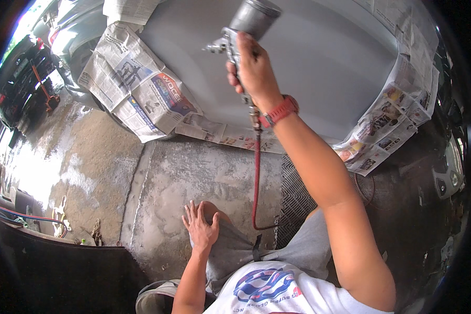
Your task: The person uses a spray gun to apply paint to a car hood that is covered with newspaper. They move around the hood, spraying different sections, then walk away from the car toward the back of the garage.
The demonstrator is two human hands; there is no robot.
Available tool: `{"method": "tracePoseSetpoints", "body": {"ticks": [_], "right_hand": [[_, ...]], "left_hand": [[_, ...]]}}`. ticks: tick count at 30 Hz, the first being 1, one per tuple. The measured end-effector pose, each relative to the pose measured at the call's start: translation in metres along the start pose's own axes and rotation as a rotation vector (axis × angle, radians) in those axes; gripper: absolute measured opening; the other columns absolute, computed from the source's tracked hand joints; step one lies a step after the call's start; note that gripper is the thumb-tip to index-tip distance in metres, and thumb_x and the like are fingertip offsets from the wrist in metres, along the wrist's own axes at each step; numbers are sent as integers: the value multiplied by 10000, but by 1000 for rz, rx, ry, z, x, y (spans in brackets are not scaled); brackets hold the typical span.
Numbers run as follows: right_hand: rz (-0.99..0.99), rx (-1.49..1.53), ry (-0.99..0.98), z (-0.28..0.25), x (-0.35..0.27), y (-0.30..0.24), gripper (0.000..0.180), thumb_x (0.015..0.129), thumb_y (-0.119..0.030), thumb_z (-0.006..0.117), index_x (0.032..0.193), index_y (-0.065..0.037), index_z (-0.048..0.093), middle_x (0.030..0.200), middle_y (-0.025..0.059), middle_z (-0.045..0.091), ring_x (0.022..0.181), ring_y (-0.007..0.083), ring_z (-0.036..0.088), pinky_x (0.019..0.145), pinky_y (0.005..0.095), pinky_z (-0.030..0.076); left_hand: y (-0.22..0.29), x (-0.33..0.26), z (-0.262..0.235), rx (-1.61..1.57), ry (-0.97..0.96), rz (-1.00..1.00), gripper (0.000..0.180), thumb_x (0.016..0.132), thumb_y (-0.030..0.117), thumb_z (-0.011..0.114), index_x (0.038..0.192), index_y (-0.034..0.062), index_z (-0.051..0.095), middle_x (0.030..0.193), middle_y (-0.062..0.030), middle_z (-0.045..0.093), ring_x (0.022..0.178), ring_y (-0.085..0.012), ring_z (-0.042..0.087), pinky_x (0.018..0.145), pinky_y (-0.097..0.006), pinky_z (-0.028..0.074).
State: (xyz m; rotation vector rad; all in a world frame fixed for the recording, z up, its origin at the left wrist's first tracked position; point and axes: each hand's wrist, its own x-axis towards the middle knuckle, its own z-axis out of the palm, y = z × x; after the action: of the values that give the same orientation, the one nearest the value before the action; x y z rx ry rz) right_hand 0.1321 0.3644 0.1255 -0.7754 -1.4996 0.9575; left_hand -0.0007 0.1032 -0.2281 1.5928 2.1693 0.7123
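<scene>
My right hand (256, 73) is wrapped round the grip of a metal paint spray gun (230, 44), held up over a grey car panel (309, 68). A cup (255, 18) sits on top of the gun, tilted to the right, and the nozzle points left. From the bottom of the grip hangs a red air hose (257, 178), which curves off toward the floor at the right. My left hand (201, 228) rests by my knee with its fingers spread and holds nothing. On my right wrist is a red watch.
Newspaper sheets (141, 83) cover the panel's left edge, and more newspaper (390, 123) lines the right and near edges. A black grated mat (293, 193) lies on the concrete floor (167, 178). A bucket (154, 298) stands beside me; a red jack (51, 100) is at far left.
</scene>
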Motion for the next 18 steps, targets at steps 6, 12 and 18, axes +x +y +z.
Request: {"method": "tracePoseSetpoints", "body": {"ticks": [6, 12, 18], "right_hand": [[-89, -243, 253, -96, -50, -1, 587, 1106, -594, 364, 1107, -46, 575, 666, 13, 561, 488, 90, 541, 377, 221, 402], [-17, -322, 524, -195, -105, -18, 599, 1106, -607, 341, 988, -52, 532, 698, 26, 548, 521, 111, 546, 378, 225, 370], [-46, -327, 687, -282, -144, -26, 618, 1104, -592, 365, 911, -31, 537, 703, 49, 566, 516, 143, 560, 389, 266, 394]], "left_hand": [[-3, -1, 0, -16, -1, -8, 710, 975, 527, 627, 1537, 117, 485, 1696, -204, 286, 1594, -411, 175, 1278, -597, 101], [-5, 6, 7, -4, 2, 4, 692, 986, 507, 637, 1539, 121, 486, 1698, -185, 291, 1596, -405, 174, 1277, -599, 98], [1, 9, 9, 38, -26, 20, 690, 997, 479, 625, 1555, 108, 462, 1699, -189, 288, 1596, -406, 176, 1278, -599, 105]]}}
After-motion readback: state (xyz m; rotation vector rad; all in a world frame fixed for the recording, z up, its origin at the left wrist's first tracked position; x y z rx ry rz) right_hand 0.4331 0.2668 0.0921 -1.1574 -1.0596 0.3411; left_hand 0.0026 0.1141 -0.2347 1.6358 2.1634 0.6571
